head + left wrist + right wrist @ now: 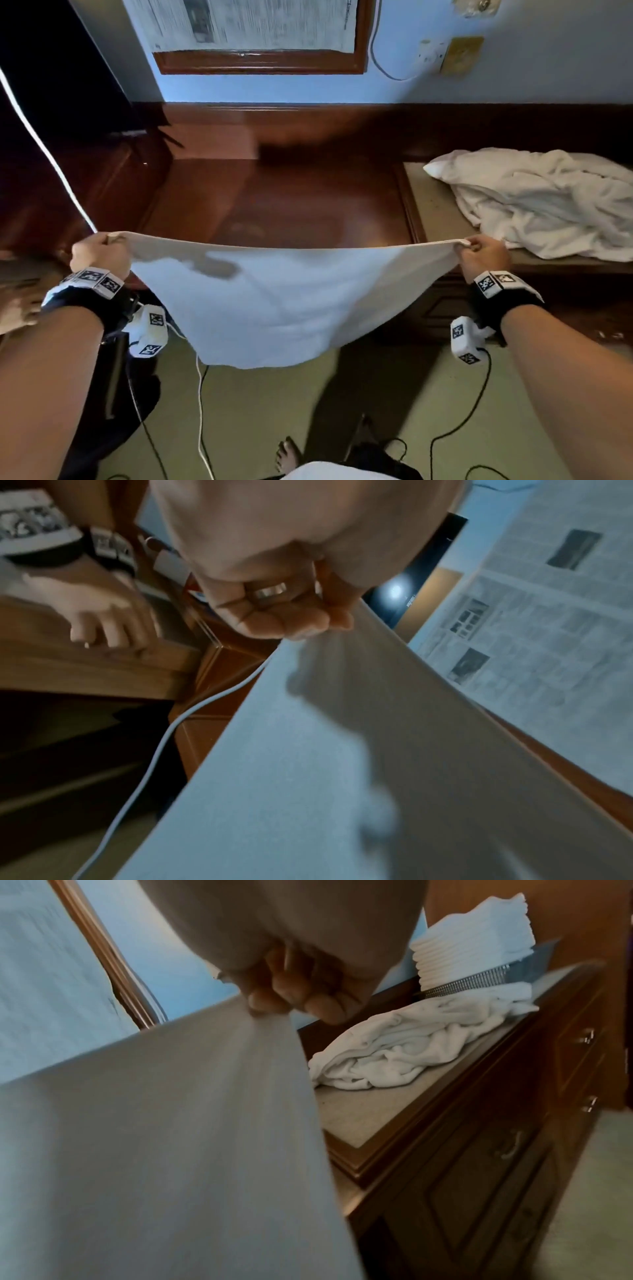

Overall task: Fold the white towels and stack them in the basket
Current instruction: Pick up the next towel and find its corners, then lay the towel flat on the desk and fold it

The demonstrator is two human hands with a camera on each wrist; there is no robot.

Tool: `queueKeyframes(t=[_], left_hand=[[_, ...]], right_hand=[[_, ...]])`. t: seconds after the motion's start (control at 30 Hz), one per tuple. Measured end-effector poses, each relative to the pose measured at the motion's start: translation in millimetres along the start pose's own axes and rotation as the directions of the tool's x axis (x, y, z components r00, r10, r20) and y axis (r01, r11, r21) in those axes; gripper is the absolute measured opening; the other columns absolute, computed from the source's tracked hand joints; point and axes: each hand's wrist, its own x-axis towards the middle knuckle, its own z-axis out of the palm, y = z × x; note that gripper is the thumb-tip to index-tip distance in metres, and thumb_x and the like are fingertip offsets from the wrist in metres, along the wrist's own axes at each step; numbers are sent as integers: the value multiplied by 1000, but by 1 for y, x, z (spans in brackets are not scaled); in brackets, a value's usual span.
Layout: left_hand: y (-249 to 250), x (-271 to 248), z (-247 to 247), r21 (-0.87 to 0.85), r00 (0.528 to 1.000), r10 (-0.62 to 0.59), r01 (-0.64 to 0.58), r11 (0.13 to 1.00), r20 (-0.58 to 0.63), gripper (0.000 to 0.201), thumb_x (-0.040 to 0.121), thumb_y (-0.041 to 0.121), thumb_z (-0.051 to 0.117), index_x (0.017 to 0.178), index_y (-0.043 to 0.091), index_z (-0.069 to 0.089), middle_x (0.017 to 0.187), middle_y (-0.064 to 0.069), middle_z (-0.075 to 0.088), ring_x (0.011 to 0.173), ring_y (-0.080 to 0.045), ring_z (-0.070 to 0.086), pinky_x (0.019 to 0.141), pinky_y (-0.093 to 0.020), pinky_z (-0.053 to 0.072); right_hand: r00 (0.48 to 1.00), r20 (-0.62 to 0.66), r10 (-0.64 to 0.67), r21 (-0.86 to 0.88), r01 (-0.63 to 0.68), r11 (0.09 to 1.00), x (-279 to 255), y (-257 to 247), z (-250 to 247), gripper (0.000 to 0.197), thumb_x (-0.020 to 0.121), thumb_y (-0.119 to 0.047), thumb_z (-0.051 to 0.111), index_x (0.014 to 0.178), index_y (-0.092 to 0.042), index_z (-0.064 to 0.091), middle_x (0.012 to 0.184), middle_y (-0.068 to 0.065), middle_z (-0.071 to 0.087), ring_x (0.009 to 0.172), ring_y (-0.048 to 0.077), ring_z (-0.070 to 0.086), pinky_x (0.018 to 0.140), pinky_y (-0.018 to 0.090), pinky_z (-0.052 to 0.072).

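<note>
A white towel [274,301] hangs spread out in the air in front of the wooden counter [274,198]. My left hand [99,253] pinches its left top corner and my right hand [483,253] pinches its right top corner. In the left wrist view the curled fingers [284,620] clamp the towel [308,777] edge. The right wrist view shows my fingertips [274,999] gripping the cloth [154,1137]. A heap of unfolded white towels [541,202] lies on the cabinet top to the right. Beyond it a basket [479,980] holds a stack of folded towels [476,936].
A dark wooden cabinet [479,1150] with drawers stands at the right. A white cable [44,147] runs down on the left, and more cables lie on the floor [274,411]. Another person's hand [103,615] rests on a wooden surface at the left. A newspaper-covered frame [253,31] hangs on the wall.
</note>
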Motion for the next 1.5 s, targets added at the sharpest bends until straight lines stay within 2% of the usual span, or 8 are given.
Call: queueKeyframes(t=[0.2, 0.37, 0.5, 0.73, 0.93, 1.1, 1.4, 1.5], left_hand=[[-5, 13, -4, -270, 995, -73, 89, 959, 68, 41, 106, 22, 35, 138, 5, 54, 130, -19, 62, 117, -36, 63, 89, -38, 51], [-19, 25, 13, -581, 971, -169, 235, 779, 166, 33, 102, 20, 18, 106, 20, 50, 101, -8, 68, 54, -8, 68, 77, -38, 57], [5, 2, 15, -732, 963, -199, 269, 626, 184, 28, 103, 12, 17, 106, 16, 45, 79, -6, 61, 66, -19, 67, 82, -41, 55], [64, 27, 24, -874, 975, -157, 212, 438, 158, 30, 107, 18, 22, 129, 18, 42, 90, -6, 65, 92, -25, 71, 78, -40, 58], [113, 63, 51, -915, 982, -142, 171, 365, 127, 25, 101, 16, 24, 93, 29, 43, 103, -12, 69, 92, -24, 74, 81, -42, 60], [163, 120, 97, -935, 972, -169, 205, 290, 161, 39, 105, 28, 23, 134, 14, 46, 110, -11, 69, 91, -23, 74, 81, -41, 60], [232, 228, 226, -905, 956, -187, 279, 322, 228, 49, 103, 40, 29, 139, 17, 52, 114, -2, 72, 96, -18, 74, 82, -37, 58], [214, 226, 275, -772, 949, -80, 296, 562, 306, 39, 101, 47, 39, 132, 28, 53, 125, 2, 67, 112, -17, 67, 96, -37, 51]], right_hand=[[936, -319, 147, 271, -59, 961, -27, -40, 15, 17, 93, -18, 54, 103, -9, 65, 97, 16, 70, 88, 33, 65, 73, 36, 47], [918, -201, 342, 494, -206, 845, -35, -27, 43, 15, 84, -22, 42, 86, -33, 51, 77, 10, 70, 62, 31, 69, 62, 49, 60], [884, -180, 431, 624, -236, 745, -31, -43, 45, 16, 88, -20, 39, 92, -28, 52, 80, 9, 67, 68, 31, 68, 56, 49, 59], [862, -113, 494, 817, -203, 540, -1, -117, 37, 26, 96, -9, 30, 110, -26, 45, 88, 8, 64, 75, 22, 67, 55, 41, 56], [883, -66, 465, 882, -167, 441, 54, -159, 47, 28, 99, -10, 32, 120, -25, 40, 106, 17, 66, 91, 29, 69, 70, 47, 56], [894, -26, 447, 888, -185, 421, 131, -189, 80, 22, 101, -9, 37, 115, -24, 45, 96, 12, 65, 92, 28, 70, 72, 51, 60], [912, 84, 402, 859, -271, 434, 290, -205, 190, 22, 101, -9, 40, 108, -28, 50, 107, 10, 67, 96, 24, 70, 78, 41, 58], [944, 89, 317, 640, -298, 708, 309, -168, 241, 35, 95, -18, 49, 129, -26, 51, 126, 14, 62, 104, 21, 63, 85, 38, 53]])
